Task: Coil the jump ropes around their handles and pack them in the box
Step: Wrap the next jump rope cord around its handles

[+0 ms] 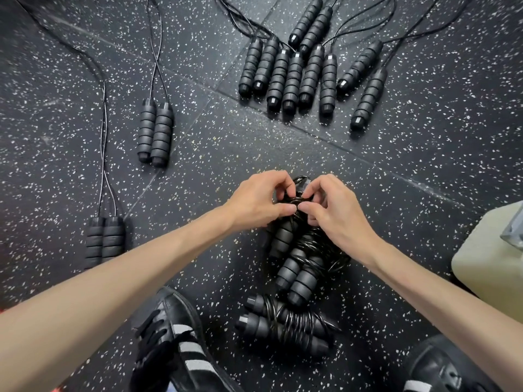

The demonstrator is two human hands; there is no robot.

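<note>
1. The left hand point(256, 200) and right hand point(335, 210) were found pinching the cord point(295, 200) at the top of a coiled rope point(285, 236), judged to be the tucking of the loose end so the coil would hold.
2. That rope was held just above the floor point(396, 154), over two finished bundles point(285, 325) near the shoes point(169, 343).
3. Uncoiled handles point(294, 77) were laid out farther off, awaiting coiling.
4. A pale object point(492, 264), possibly the box, was seen at right.
</note>
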